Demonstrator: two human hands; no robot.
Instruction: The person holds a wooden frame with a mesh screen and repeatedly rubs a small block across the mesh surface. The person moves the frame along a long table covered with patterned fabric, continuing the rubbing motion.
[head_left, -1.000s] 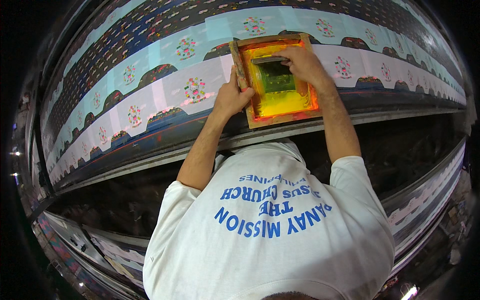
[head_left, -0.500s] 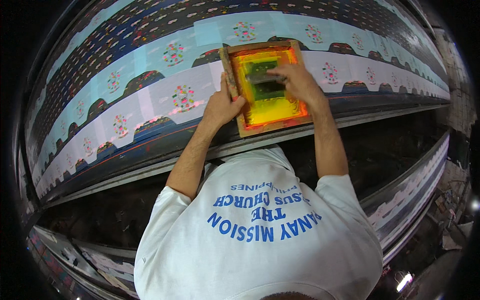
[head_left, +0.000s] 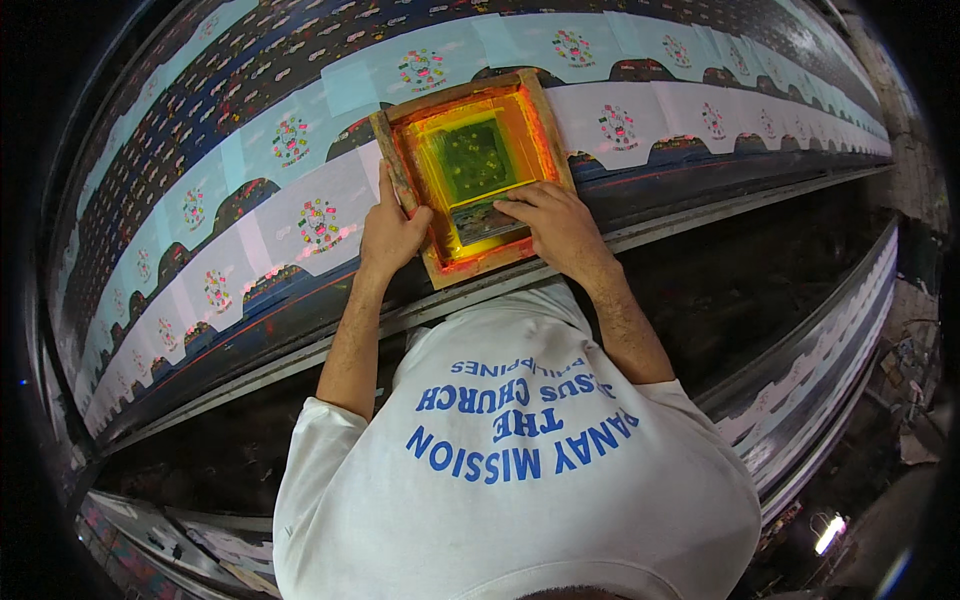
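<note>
A wooden-framed printing screen [head_left: 395, 165] lies on the pale fabric pieces, its mesh smeared with yellow and orange ink around a green rectangle [head_left: 474, 155]. My left hand [head_left: 392, 238] grips the left side of this frame, thumb over the rim and index finger stretched along it. Inside the frame, my right hand [head_left: 562, 228] holds a squeegee [head_left: 480, 222] by its right end. The squeegee lies across the mesh near the frame's near end, below the green rectangle. The fabric under the screen is hidden.
White fabric pieces [head_left: 275, 228] and light blue ones [head_left: 350, 85] with colourful round prints run in rows along the long table. A metal rail [head_left: 690, 227] borders its near edge. Behind me stands another table with printed pieces [head_left: 850, 340]; a lit lamp [head_left: 829, 534] is lower right.
My right hand has drawn the squeegee toward me, from across the green rectangle to the screen's near end. My left hand keeps its grip. The whole view has shifted.
</note>
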